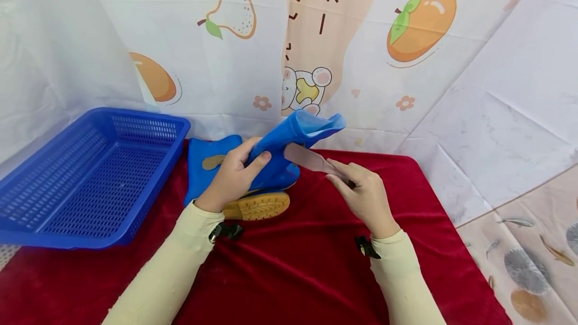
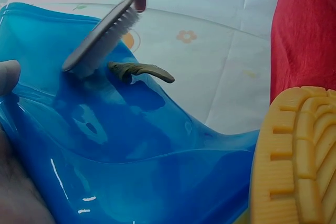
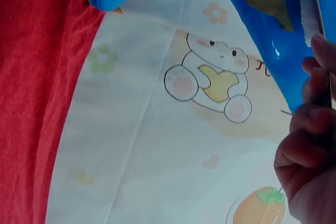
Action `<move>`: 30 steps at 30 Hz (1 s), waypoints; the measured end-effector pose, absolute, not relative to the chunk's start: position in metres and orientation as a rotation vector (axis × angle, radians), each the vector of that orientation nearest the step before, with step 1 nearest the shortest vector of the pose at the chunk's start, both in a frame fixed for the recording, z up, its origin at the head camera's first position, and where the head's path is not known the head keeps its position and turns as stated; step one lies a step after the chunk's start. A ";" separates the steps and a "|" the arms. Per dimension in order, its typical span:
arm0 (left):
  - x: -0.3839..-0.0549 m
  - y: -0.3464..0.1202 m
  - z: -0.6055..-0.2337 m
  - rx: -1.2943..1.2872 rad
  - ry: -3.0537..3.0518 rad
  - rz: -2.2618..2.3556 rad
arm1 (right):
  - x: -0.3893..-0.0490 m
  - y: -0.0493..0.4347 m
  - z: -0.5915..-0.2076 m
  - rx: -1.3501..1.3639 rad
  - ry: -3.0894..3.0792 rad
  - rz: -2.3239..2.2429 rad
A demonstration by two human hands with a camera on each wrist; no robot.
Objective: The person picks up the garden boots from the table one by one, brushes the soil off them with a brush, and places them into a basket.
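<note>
My left hand (image 1: 235, 172) grips a blue rain boot (image 1: 276, 137) by its shaft, tilted with the opening up and to the right. In my right hand (image 1: 363, 192) is a scrubbing brush (image 1: 307, 158), pinched by its handle between thumb and fingers. White bristles (image 2: 107, 43) meet the boot's shaft in the left wrist view. Close beside them, a brown patch (image 2: 139, 72) clings to the boot, one end sticking out from the surface. Beneath my left hand another blue boot (image 1: 198, 162) lies on the table, its yellow sole (image 1: 264, 205) facing me and a brown patch (image 1: 212, 162) on its shaft.
A blue plastic basket (image 1: 113, 179) with perforated sides stands at the left. Red cloth (image 1: 289, 265) covers the table. Behind it hangs a white curtain (image 1: 361, 114) with printed fruit, and a patterned surface (image 1: 533, 265) shows at the right.
</note>
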State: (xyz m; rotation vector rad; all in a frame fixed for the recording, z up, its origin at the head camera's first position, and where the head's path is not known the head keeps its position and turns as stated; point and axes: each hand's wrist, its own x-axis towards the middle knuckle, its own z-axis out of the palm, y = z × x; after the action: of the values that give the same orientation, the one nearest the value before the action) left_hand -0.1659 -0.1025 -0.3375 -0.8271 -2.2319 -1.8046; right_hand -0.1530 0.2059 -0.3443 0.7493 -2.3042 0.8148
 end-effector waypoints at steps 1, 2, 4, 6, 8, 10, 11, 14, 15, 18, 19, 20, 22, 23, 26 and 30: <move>-0.166 -0.102 -0.337 -0.832 -2.232 -1.804 | -0.153 0.205 -0.345 0.757 -2.286 0.819; -0.167 -0.102 -0.337 -0.834 -2.234 -1.801 | -0.153 0.204 -0.346 0.766 -2.271 0.814; -0.167 -0.102 -0.337 -0.833 -2.235 -1.803 | -0.154 0.202 -0.347 0.775 -2.253 0.801; -0.168 -0.101 -0.338 -0.829 -2.233 -1.807 | -0.154 0.202 -0.349 0.773 -2.252 0.788; -0.168 -0.101 -0.338 -0.822 -2.232 -1.808 | -0.155 0.204 -0.350 0.755 -2.284 0.775; -0.169 -0.101 -0.338 -0.816 -2.235 -1.805 | -0.156 0.206 -0.351 0.728 -2.329 0.777; -0.169 -0.101 -0.338 -0.816 -2.236 -1.804 | -0.156 0.208 -0.351 0.710 -2.353 0.779; -0.169 -0.101 -0.338 -0.818 -2.244 -1.798 | -0.157 0.211 -0.351 0.675 -2.405 0.787; -0.169 -0.101 -0.338 -0.817 -2.246 -1.798 | -0.157 0.212 -0.350 0.670 -2.412 0.782; -0.169 -0.101 -0.338 -0.812 -2.250 -1.802 | -0.157 0.215 -0.349 0.666 -2.421 0.784; -0.168 -0.102 -0.338 -0.809 -2.251 -1.802 | -0.158 0.216 -0.349 0.665 -2.422 0.786; -0.168 -0.102 -0.338 -0.806 -2.251 -1.804 | -0.158 0.217 -0.348 0.663 -2.424 0.790; -0.168 -0.103 -0.338 -0.799 -2.251 -1.804 | -0.158 0.219 -0.348 0.656 -2.434 0.807; -0.168 -0.103 -0.337 -0.796 -2.250 -1.804 | -0.158 0.219 -0.348 0.653 -2.440 0.816; -0.168 -0.104 -0.337 -0.791 -2.244 -1.806 | -0.159 0.220 -0.348 0.652 -2.448 0.828; -0.166 -0.103 -0.337 -0.801 -2.237 -1.813 | -0.158 0.217 -0.349 0.687 -2.416 0.828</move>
State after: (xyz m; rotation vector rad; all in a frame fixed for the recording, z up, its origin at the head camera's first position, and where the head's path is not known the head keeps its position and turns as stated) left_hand -0.1665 -0.1032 -0.3367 -0.8010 -2.2369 -1.8125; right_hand -0.1585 0.2167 -0.3491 0.6866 -2.4156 0.8277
